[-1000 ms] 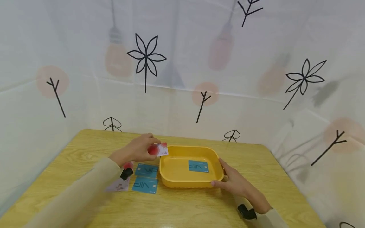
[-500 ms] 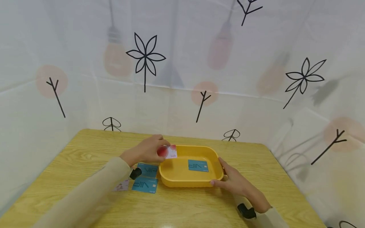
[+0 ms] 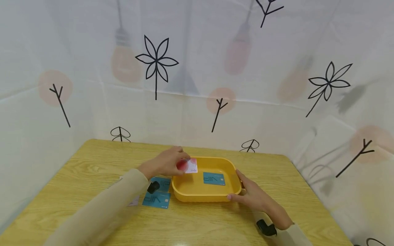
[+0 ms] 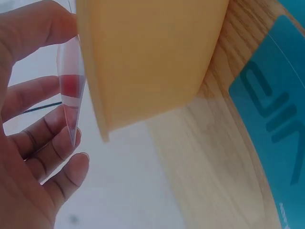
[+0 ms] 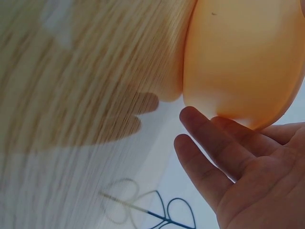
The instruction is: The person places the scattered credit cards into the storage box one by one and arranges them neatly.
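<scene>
In the head view my left hand (image 3: 167, 162) pinches a red-and-white card (image 3: 192, 165) over the left end of a yellow plastic tray (image 3: 203, 198). The left wrist view shows that card (image 4: 71, 90) nearly edge-on between thumb and fingers, beside the tray's wall (image 4: 152, 57). A blue VIP card (image 3: 213, 178) lies flat inside the tray. My right hand (image 3: 257, 194) holds the tray's right end, with its thumb at the front corner and its index finger along the side. In the right wrist view, the other fingers (image 5: 219, 148) extend loosely by the tray's outer wall.
Two blue cards, a back one (image 3: 164, 184) and a front one (image 3: 156, 200), lie on the wooden table (image 3: 197, 225) left of the tray. A pale card (image 3: 133, 201) is mostly hidden under my left forearm. A white patterned cloth (image 3: 191, 112) hangs behind the table.
My left hand has moved right with the red-and-white card, from the tray's left rim to over its inside. The right hand and the tray have stayed put.
</scene>
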{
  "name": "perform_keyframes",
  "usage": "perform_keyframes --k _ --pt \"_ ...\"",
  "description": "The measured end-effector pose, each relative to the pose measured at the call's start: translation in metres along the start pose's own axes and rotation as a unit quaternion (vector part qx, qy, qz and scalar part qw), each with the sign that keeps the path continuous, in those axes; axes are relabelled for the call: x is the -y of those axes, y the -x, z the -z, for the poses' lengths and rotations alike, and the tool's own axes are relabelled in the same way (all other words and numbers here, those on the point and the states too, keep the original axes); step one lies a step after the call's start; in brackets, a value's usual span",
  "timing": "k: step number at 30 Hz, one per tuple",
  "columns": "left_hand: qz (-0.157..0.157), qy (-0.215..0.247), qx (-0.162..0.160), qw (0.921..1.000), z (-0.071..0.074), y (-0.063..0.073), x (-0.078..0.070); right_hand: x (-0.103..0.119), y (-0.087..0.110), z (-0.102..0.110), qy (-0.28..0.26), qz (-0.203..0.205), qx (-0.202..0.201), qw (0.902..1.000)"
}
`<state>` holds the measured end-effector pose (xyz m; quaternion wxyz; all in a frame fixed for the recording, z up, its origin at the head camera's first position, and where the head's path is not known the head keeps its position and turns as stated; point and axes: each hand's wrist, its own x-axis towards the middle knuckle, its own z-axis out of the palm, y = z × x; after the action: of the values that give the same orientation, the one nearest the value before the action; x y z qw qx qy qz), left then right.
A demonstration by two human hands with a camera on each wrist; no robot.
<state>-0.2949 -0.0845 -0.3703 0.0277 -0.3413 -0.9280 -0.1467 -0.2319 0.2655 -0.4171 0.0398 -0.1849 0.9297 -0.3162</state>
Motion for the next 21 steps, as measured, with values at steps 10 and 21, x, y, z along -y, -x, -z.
perform_keyframes --k 10,21 --pt "-0.033 0.008 0.014 0.9993 -0.014 -0.01 -0.006 -0.003 0.0 0.0 -0.017 0.016 0.007 0.9997" --pt "-0.018 -0.009 0.052 0.9984 -0.024 -0.018 -0.013 -0.004 0.0 0.0 -0.016 0.014 0.006 0.9998"
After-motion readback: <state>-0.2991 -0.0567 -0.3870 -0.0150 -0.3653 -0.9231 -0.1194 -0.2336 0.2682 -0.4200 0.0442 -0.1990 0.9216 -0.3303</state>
